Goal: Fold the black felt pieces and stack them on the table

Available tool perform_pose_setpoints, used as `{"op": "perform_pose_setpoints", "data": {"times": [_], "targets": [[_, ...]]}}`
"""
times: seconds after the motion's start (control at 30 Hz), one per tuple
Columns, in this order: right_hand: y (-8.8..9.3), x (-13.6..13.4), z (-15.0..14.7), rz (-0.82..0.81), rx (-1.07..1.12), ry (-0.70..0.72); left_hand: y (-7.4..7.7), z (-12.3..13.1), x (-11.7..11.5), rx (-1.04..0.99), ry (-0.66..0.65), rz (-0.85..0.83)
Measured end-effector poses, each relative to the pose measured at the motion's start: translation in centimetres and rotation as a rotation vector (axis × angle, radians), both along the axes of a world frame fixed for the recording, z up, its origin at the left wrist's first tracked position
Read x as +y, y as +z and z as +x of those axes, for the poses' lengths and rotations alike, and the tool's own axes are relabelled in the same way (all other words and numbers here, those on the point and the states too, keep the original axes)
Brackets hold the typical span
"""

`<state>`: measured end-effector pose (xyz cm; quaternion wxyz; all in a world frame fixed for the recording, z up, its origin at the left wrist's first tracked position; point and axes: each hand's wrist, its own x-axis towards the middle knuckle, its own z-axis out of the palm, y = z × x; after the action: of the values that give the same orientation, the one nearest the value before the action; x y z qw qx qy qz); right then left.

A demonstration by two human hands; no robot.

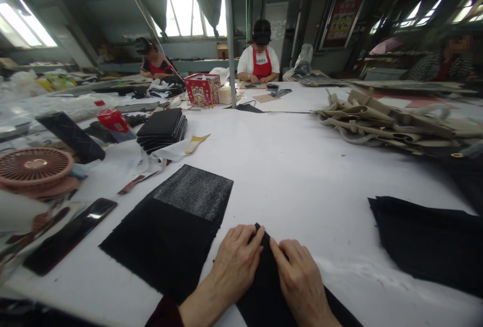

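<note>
A black fabric piece point(264, 294) lies on the white tabletop close in front of me, its narrow end between my hands. My left hand point(237, 256) grips its left edge with bent fingers, thumb and forefinger near the tip. On the opposite edge, the fingers of my right hand point(300, 276) are closed and pressed against the cloth. Part of the piece is hidden under both hands. Left of them sits a stack of black fabric panels point(162, 236), with a speckled grey band across its far end. More black fabric point(430, 241) rests at the right.
A smartphone point(71, 236), a pink fan point(35, 166), a red-handled tool point(138, 182) and a pile of folded black pieces point(162, 128) line the left. Beige pieces point(396, 120) are heaped at right. A metal pole point(229, 35) rises beside a red box point(203, 89). Several people sit beyond.
</note>
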<state>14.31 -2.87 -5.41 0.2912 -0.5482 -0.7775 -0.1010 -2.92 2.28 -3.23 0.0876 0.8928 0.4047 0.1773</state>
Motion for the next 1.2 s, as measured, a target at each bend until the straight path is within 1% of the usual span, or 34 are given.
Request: {"op": "perform_pose_setpoints", "data": {"times": [0.17,0.37,0.6,0.73,0.83,0.93,1.03,1.2], "targets": [[0.0,0.0,-0.1,-0.006,-0.012,-0.010,0.0,0.1,0.0,0.005,0.004,0.010],[0.1,0.1,0.0,0.029,-0.007,0.005,0.1,0.2,0.0,0.012,0.017,0.021],[-0.1,0.0,-0.1,0.010,-0.016,-0.007,0.1,0.2,-0.1,0.034,0.043,0.018],[-0.2,-0.1,-0.2,-0.011,-0.015,-0.020,0.5,0.0,0.2,0.030,0.070,0.027],[-0.1,-0.1,-0.2,-0.019,-0.013,-0.024,1.2,-0.1,0.4,0.031,0.001,0.082],[-0.1,-0.1,-0.2,-0.020,-0.012,-0.034,1.5,0.0,0.5,0.088,-0.088,0.101],[0.0,-0.1,-0.1,-0.026,-0.005,-0.038,1.2,0.0,0.6,0.160,-0.108,0.129],[-0.1,0.1,0.3,-0.039,0.025,-0.030,0.9,-0.2,1.3,0.247,-0.155,0.236]]}}
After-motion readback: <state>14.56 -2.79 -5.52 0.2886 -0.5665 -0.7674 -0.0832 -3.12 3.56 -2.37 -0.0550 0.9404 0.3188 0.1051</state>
